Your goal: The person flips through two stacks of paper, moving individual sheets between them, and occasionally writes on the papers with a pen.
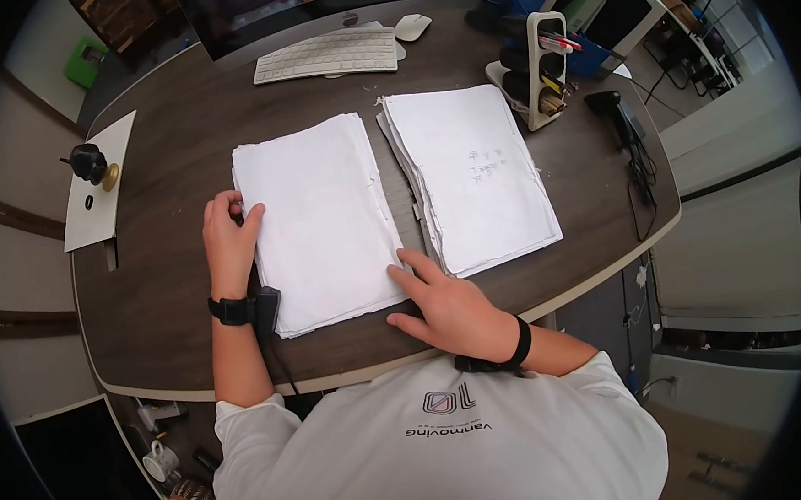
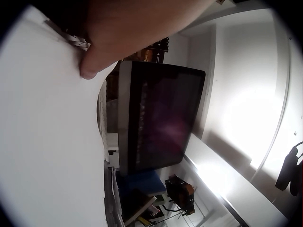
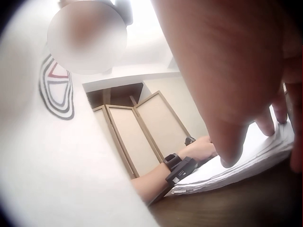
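Observation:
Two stacks of white paper lie side by side on the desk. My left hand is at the left edge of the left stack, its thumb on the top sheet and its fingers bent at the side. At that stack's lower right corner is my right hand, fingers loosely extended, fingertips touching the paper edge. Faint handwriting marks the right stack, which neither hand touches. In the right wrist view, the right hand hangs over the sheet edges, with the left hand beyond.
Behind the stacks are a keyboard, a mouse and a monitor. A white holder with pens stands at the back right, near a black cabled device. A white board bearing a small black object lies at the left.

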### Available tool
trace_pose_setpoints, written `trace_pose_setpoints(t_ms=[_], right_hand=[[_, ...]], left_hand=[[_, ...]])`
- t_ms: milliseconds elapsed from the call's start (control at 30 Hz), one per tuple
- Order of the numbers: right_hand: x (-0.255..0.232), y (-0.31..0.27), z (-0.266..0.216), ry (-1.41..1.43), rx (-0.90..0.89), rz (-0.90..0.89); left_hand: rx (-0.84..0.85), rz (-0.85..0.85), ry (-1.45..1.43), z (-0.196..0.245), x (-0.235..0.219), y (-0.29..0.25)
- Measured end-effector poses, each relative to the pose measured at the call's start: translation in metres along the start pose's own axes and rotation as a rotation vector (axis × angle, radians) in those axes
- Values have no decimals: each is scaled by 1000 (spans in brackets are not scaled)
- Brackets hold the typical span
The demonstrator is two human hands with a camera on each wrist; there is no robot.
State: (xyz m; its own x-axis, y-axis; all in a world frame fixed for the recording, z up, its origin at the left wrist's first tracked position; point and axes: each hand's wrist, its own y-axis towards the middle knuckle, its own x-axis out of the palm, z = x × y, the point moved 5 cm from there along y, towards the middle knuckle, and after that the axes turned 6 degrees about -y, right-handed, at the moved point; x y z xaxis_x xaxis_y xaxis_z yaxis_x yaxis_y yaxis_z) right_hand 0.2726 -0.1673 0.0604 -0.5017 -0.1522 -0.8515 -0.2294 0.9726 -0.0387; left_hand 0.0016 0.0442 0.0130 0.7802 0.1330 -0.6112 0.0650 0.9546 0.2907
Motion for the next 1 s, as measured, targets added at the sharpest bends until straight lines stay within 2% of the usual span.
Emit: trace_pose_setpoints(t_ms=[133,233,300,333,400,467,533,600,733,767,867,1000], right_hand=[[-4,2,-7,9,-17,36],[-9,4,-11,34,-33,91],[-17,3,-11,167,-136,361],[-19,2,-11,165,-136,362],[-32,-2,-6,290,-116,508],[-44,-4,6,291,-66,563],[-53,-11,46,585,207,702],[-68,-27,87,819,393,774],[-90,-66,149,966,496,983],[-94,-85,169,861,596,981],[-91,-98,179,726,661,902],[-81,-95,181,606,613,864]], left_hand=[[-96,-30,-61,3,-3,0],[-67,7,-52,4,-4,0],[-85,3,-99,-5,-2,2],[-103,-2,-144,-10,-1,3],[-126,-6,-199,-14,0,4],[-151,-16,-257,-15,3,2],[-172,-14,-245,-12,3,3],[-183,-38,-226,-4,0,2],[-189,-74,-204,-8,4,1],[-199,-90,-188,-6,5,0],[-194,-93,-154,-5,5,0],[-178,-121,-134,-5,7,0]])
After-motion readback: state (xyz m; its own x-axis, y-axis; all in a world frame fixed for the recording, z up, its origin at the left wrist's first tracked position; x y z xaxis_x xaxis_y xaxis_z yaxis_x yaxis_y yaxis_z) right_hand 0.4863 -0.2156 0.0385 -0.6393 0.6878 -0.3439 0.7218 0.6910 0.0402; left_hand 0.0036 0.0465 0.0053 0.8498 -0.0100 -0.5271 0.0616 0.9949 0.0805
